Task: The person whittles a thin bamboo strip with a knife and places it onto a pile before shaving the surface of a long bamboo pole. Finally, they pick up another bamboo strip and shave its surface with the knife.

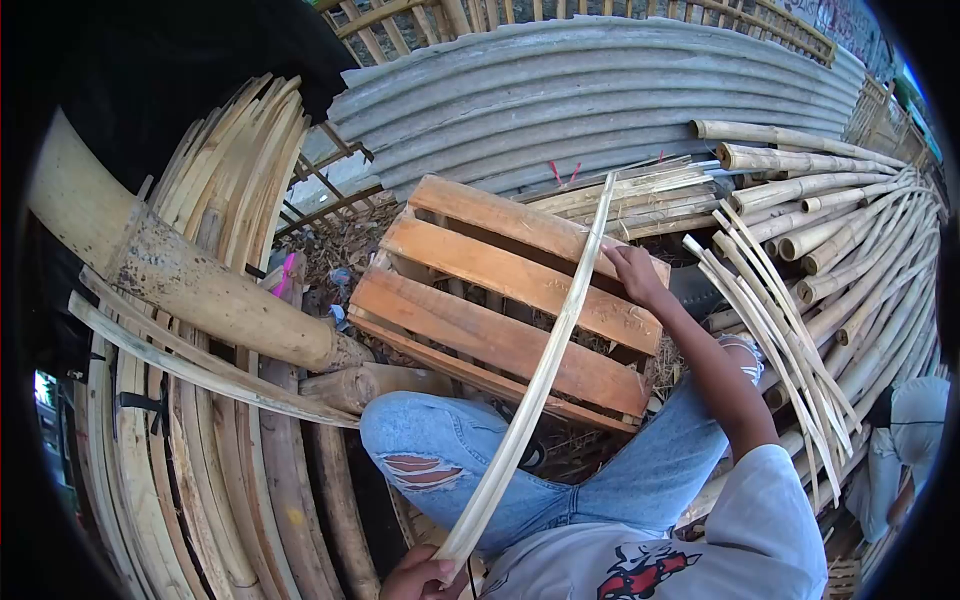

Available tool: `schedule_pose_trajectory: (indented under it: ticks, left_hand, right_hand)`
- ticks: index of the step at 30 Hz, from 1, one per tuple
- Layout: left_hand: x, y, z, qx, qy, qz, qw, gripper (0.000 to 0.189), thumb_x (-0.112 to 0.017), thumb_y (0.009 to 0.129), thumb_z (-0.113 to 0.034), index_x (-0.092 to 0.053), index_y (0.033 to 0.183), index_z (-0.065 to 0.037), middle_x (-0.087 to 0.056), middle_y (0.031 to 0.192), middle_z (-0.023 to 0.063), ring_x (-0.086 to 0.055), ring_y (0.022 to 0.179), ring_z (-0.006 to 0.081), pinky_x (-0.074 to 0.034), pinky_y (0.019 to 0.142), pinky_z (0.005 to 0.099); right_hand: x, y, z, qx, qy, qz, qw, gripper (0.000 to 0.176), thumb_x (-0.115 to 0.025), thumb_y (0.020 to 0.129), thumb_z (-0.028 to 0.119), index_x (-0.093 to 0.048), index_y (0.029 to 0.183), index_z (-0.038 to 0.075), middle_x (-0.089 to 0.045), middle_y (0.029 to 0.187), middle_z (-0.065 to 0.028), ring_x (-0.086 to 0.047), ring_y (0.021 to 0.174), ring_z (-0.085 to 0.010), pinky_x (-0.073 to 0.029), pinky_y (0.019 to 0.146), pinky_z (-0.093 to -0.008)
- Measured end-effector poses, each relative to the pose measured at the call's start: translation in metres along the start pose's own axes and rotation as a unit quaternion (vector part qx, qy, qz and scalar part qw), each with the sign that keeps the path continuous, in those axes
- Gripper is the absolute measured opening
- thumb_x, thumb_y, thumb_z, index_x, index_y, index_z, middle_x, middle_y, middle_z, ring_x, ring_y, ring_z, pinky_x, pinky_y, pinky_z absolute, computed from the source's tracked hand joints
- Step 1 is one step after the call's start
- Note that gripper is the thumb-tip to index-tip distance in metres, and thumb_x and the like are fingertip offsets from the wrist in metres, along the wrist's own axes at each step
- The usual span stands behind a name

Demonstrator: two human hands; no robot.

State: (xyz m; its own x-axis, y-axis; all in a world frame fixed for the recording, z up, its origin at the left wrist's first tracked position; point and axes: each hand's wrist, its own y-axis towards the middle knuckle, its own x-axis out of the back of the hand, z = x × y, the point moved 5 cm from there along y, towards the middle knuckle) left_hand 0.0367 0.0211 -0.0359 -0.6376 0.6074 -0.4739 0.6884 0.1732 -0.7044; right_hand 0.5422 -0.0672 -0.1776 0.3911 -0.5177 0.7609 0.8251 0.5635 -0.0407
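Note:
A long pale bamboo strip (547,372) slants across my lap, its far end over a wooden slatted crate (465,308). My left hand (418,576) is closed around the near end of the strip, low in the view by my shirt. Farther up, my right hand (636,274) has its fingertips at the strip's right edge, above the far right corner of the crate. Its fingers are bent and appear to pinch the strip, though the contact is small in the view. My knees, in ripped jeans, are on the near side of the crate.
Split bamboo slats (215,440) are stacked at left, under a thick bamboo pole (225,290). Whole poles (790,190) lie piled at right, with thin strips (775,330) leaning on them. Corrugated sheeting (590,90) stands behind. Another person (915,420) is at far right.

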Motion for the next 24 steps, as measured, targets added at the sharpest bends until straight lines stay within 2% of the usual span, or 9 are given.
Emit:
schedule_pose_trajectory:
  ticks: [3, 5, 7, 10, 12, 14, 17, 22, 24]
  left_hand:
    - [0.007, -0.002, 0.002, -0.002, -0.006, -0.077, 0.997, 0.023, -0.051, 0.086, -0.019, -0.053, 0.075, 0.001, -0.041, 0.046, 0.0008, -0.035, 0.033, 0.0079, -0.024, 0.033, 0.0223]
    - [0.02, -0.001, 0.002, 0.01, 0.108, -0.167, 0.98, 0.02, -0.054, 0.085, -0.018, -0.053, 0.077, 0.0, -0.043, 0.049, -0.0001, -0.037, 0.036, 0.0072, -0.026, 0.034, 0.0219]
    - [0.014, -0.003, 0.004, 0.004, 0.114, -0.157, 0.981, 0.017, -0.058, 0.083, -0.018, -0.053, 0.081, -0.002, -0.041, 0.052, -0.0023, -0.037, 0.038, 0.0063, -0.027, 0.035, 0.0216]
    - [0.005, 0.006, -0.016, -0.229, -0.018, -0.033, 0.973, 0.013, -0.059, 0.085, -0.017, -0.051, 0.085, -0.006, -0.038, 0.052, -0.0046, -0.035, 0.038, 0.0056, -0.028, 0.035, 0.0202]
    - [0.025, 0.034, -0.003, -0.019, 0.229, 0.433, 0.872, 0.094, -0.072, 0.073, -0.046, -0.019, 0.14, -0.008, -0.044, 0.12, 0.0269, -0.057, 0.099, 0.032, -0.051, 0.08, 0.0467]
    - [-0.018, 0.072, -0.005, -0.226, 0.162, 0.251, 0.927, 0.108, -0.083, 0.059, -0.042, -0.021, 0.138, -0.002, -0.041, 0.124, 0.0251, -0.051, 0.11, 0.0359, -0.046, 0.09, 0.0484]
    - [-0.027, 0.127, -0.013, -0.582, 0.034, 0.072, 0.809, 0.116, -0.089, 0.051, -0.034, -0.018, 0.14, -0.01, -0.036, 0.131, 0.0211, -0.036, 0.125, 0.0351, -0.031, 0.104, 0.0542]
    - [-0.064, 0.115, -0.081, -0.791, -0.078, -0.094, 0.599, 0.063, -0.049, 0.081, -0.065, -0.042, 0.11, -0.009, -0.051, 0.11, 0.0189, -0.053, 0.106, 0.0337, -0.042, 0.096, 0.0512]
    - [-0.064, 0.118, -0.105, -0.78, -0.102, 0.119, 0.605, 0.057, -0.033, 0.086, -0.067, -0.037, 0.087, -0.01, -0.053, 0.065, 0.0096, -0.055, 0.052, 0.0166, -0.05, 0.053, 0.031]
  right_hand:
    - [-0.021, -0.013, 0.016, -0.116, 0.18, 0.077, 0.974, 0.043, -0.052, 0.091, 0.036, -0.057, 0.084, -0.006, -0.061, 0.062, -0.0157, -0.067, 0.066, -0.0229, -0.054, 0.056, -0.0339]
    - [-0.052, -0.014, 0.008, -0.186, 0.51, 0.173, 0.822, 0.028, -0.057, 0.089, 0.023, -0.054, 0.095, -0.004, -0.064, 0.073, -0.0142, -0.067, 0.069, -0.0228, -0.058, 0.057, -0.033]
    - [-0.06, -0.009, 0.004, -0.188, 0.582, 0.145, 0.778, 0.017, -0.059, 0.086, 0.009, -0.053, 0.096, -0.005, -0.064, 0.083, -0.0157, -0.068, 0.072, -0.0261, -0.06, 0.064, -0.0361]
    - [-0.054, -0.004, 0.011, -0.189, 0.64, 0.053, 0.743, 0.013, -0.057, 0.082, -0.005, -0.049, 0.093, -0.007, -0.063, 0.085, -0.0189, -0.068, 0.073, -0.0271, -0.061, 0.065, -0.0338]
    - [-0.056, -0.007, 0.019, -0.185, 0.653, 0.06, 0.732, 0.012, -0.057, 0.082, -0.005, -0.048, 0.091, -0.006, -0.063, 0.084, -0.0186, -0.068, 0.073, -0.0271, -0.061, 0.064, -0.0336]
    - [-0.058, -0.014, 0.033, -0.18, 0.667, 0.063, 0.72, 0.012, -0.057, 0.083, -0.005, -0.047, 0.09, -0.006, -0.062, 0.084, -0.0183, -0.068, 0.073, -0.0268, -0.061, 0.063, -0.033]
    - [-0.066, -0.035, 0.056, -0.162, 0.679, 0.058, 0.714, 0.012, -0.057, 0.083, -0.004, -0.046, 0.089, -0.005, -0.062, 0.084, -0.0184, -0.068, 0.073, -0.0272, -0.061, 0.063, -0.0333]
    - [-0.063, -0.075, 0.092, -0.123, 0.696, 0.034, 0.707, 0.013, -0.057, 0.087, 0.005, -0.045, 0.091, 0.0, -0.061, 0.079, -0.0151, -0.068, 0.072, -0.0246, -0.06, 0.059, -0.0325]
    - [-0.047, -0.088, 0.099, -0.139, 0.636, 0.06, 0.756, 0.014, -0.054, 0.09, 0.012, -0.046, 0.089, 0.001, -0.061, 0.074, -0.0129, -0.067, 0.068, -0.021, -0.057, 0.053, -0.0301]
